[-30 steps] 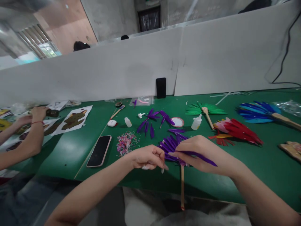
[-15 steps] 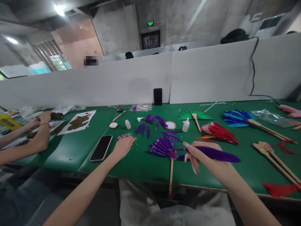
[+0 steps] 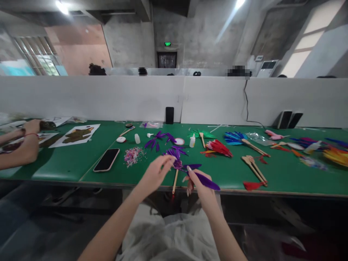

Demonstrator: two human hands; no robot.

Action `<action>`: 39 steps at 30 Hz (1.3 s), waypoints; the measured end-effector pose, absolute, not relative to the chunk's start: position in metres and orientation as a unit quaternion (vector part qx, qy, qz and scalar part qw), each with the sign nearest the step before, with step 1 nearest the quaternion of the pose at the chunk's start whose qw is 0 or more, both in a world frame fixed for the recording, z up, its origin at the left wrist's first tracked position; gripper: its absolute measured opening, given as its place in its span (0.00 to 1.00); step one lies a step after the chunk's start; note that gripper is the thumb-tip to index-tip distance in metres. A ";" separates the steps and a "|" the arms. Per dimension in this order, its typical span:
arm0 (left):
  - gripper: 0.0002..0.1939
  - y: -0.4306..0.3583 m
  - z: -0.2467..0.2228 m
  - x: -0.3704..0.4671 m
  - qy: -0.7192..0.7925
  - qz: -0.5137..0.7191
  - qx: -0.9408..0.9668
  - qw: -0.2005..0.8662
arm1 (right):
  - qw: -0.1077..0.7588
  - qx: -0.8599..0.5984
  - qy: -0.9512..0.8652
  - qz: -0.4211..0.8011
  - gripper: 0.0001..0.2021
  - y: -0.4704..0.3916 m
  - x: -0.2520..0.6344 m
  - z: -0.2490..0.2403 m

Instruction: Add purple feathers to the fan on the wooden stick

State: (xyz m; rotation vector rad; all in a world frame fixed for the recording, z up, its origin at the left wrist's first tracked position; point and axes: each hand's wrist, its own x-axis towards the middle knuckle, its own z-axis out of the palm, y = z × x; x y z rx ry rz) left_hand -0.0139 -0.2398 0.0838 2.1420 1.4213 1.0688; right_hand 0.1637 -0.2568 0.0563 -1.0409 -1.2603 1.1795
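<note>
The right hand (image 3: 202, 186) pinches a long purple feather (image 3: 205, 180) between thumb and fingers at the near table edge; it looks light, limp and easily bent, best held by the quill end. The left hand (image 3: 154, 174), fingers loosely apart, touches the half-built purple feather fan on a wooden stick (image 3: 176, 167) just left of it. Farther left lie a scatter of pink sequins (image 3: 133, 156) and a black phone (image 3: 106, 160); a red feather fan (image 3: 219, 148) sits right, nothing between the hands
</note>
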 end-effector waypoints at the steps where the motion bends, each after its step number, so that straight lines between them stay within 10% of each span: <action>1: 0.14 -0.252 0.085 -0.004 0.482 0.389 0.751 0.228 | 0.536 -0.442 -0.531 0.486 0.20 -0.263 0.163 0.056; 10: 0.15 -0.294 0.067 0.009 0.469 0.457 0.626 0.423 | 0.487 -0.473 -0.529 0.509 0.22 -0.302 0.164 0.053; 29: 0.17 -0.314 0.049 0.005 0.516 0.489 0.603 0.362 | 0.506 -0.449 -0.526 0.516 0.20 -0.301 0.175 0.036; 39: 0.19 -0.252 -0.027 -0.025 0.617 0.408 0.671 0.059 | 0.414 -0.485 -0.626 0.448 0.16 -0.158 0.216 0.021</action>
